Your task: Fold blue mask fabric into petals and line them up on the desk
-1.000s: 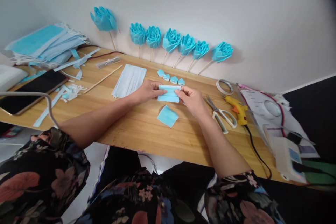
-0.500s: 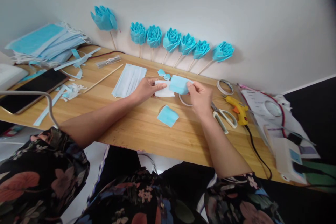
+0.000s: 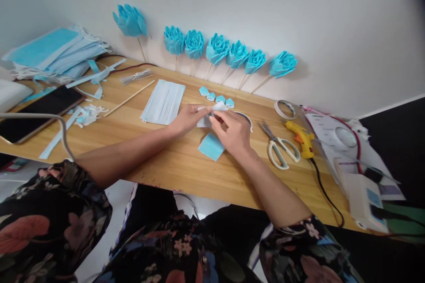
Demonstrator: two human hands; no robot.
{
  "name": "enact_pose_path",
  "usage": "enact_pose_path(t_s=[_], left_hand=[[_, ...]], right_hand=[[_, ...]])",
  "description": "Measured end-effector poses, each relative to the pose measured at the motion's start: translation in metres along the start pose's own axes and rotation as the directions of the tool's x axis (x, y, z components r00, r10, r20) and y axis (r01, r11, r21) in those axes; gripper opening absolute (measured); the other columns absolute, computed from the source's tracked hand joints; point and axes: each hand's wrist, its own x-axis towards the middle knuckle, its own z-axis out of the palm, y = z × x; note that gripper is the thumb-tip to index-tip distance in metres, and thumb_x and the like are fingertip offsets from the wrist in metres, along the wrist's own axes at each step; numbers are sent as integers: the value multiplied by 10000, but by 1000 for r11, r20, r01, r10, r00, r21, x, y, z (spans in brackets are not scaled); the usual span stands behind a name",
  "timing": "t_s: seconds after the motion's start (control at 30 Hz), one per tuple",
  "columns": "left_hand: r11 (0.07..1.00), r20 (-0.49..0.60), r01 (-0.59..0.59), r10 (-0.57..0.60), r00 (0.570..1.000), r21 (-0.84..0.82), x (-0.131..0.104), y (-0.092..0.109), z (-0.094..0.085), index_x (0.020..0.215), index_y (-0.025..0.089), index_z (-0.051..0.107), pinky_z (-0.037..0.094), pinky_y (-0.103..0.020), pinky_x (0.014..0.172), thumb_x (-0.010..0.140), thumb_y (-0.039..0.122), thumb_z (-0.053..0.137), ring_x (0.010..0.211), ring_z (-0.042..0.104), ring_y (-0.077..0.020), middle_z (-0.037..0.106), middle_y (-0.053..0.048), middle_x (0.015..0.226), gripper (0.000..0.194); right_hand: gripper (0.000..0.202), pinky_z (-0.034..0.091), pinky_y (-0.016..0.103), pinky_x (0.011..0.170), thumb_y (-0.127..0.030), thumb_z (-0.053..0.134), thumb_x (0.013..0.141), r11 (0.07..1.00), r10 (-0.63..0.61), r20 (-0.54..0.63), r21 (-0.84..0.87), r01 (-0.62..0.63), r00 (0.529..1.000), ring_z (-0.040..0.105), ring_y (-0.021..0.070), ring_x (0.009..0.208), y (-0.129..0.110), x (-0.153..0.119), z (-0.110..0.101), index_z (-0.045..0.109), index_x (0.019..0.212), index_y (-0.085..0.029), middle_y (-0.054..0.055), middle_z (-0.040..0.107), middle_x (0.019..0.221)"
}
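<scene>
Between my two hands is a whitish fabric piece (image 3: pixel 203 122) with a corner folded up. My left hand (image 3: pixel 188 119) pinches its left side, thumb on top. My right hand (image 3: pixel 232 129) has its fingers closed at the piece's right side. Just below lies a light blue square (image 3: pixel 211 146), partly under my right hand. Behind my hands several small folded blue pieces (image 3: pixel 220 99) sit in a row. A pleated mask (image 3: pixel 163 101) lies left of my left hand. A roll of tape (image 3: pixel 245 119) is partly hidden behind my right hand.
Several blue fabric flowers (image 3: pixel 217 49) on sticks lean on the wall. Scissors (image 3: pixel 279 143), a yellow glue gun (image 3: pixel 301 137) and a tape roll (image 3: pixel 284 109) are at right. A mask stack (image 3: pixel 49 53), a phone (image 3: pixel 40 112), scraps (image 3: pixel 89 115) and a stick (image 3: pixel 129 98) are at left.
My right hand has moved left and down to meet my left hand, and the blue-faced part of the fabric is folded over. More small folded pieces and the scissors' full shape now show.
</scene>
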Motion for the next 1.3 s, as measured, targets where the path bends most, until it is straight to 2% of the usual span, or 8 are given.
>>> enact_pose_path(t_s=[0.1, 0.23, 0.4, 0.5, 0.63, 0.93, 1.17, 1.3], left_hand=[[992, 77, 17, -7, 997, -127, 4, -4, -3, 863, 106, 736, 549, -309, 762, 841, 639, 705, 778, 691, -180, 747, -91, 836, 534], [991, 127, -16, 33, 991, -135, 8, -9, -8, 984, 113, 752, 558, -324, 817, 757, 441, 854, 837, 711, -188, 771, -83, 920, 412], [998, 47, 21, -18, 999, -66, 8, -10, -11, 1041, 96, 756, 572, -332, 788, 813, 291, 795, 827, 718, -188, 781, -82, 938, 302], [999, 68, 40, -38, 997, -28, 6, -8, -9, 1024, 94, 760, 581, -320, 742, 827, 236, 779, 765, 716, -175, 782, -73, 901, 243], [998, 85, 58, -55, 995, -32, 6, -6, -4, 980, 103, 768, 590, -299, 726, 834, 191, 774, 764, 719, -165, 784, -62, 883, 171], [978, 7, 56, -56, 998, -199, 8, -5, -10, 1044, 105, 769, 595, -314, 789, 889, 272, 753, 959, 726, -205, 782, -125, 1087, 228], [934, 77, 99, -77, 994, -344, 8, -2, -6, 1188, 132, 744, 578, -354, 885, 943, 279, 674, 1077, 715, -237, 749, -136, 1237, 294], [912, 131, 136, -92, 987, -388, 5, 0, 0, 1170, 151, 754, 543, -353, 969, 898, 276, 719, 1080, 708, -217, 757, -113, 1227, 301]], right_hand=[[304, 524, 324, 750, -383, 540, 1003, 980, 65, 63, 182, -75, 996, 716, 188, 765, 1, 0, -2, 763, 1106, -204, 62, 800, 922], [318, 536, 310, 697, -417, 507, 1013, 916, 169, 122, 346, -202, 978, 704, 167, 699, 5, 2, -8, 764, 1069, -236, 18, 789, 839], [214, 528, 322, 719, -375, 599, 951, 943, 227, -117, 274, -189, 967, 683, 176, 795, 18, 9, -17, 758, 1017, -247, 28, 781, 918], [217, 546, 357, 816, -348, 676, 892, 951, 175, -78, 272, -148, 981, 693, 208, 967, 26, 13, -18, 745, 1077, -259, 42, 780, 1057], [93, 554, 375, 861, -309, 675, 890, 929, 182, 7, 327, -174, 983, 707, 194, 907, 29, 13, -16, 739, 866, -246, 19, 789, 962], [283, 530, 288, 679, -516, 737, 844, 791, 420, -198, 559, -250, 886, 637, 145, 720, 45, 18, -20, 686, 845, -237, -13, 700, 776], [426, 501, 250, 614, -597, 848, 684, 496, 479, 117, 782, -377, 870, 595, 116, 663, 29, 17, -15, 658, 830, -244, -33, 669, 771], [393, 453, 218, 542, -533, 871, 661, 429, 523, 193, 782, -452, 830, 550, 100, 611, 15, 12, -9, 671, 812, -230, -46, 649, 698]])
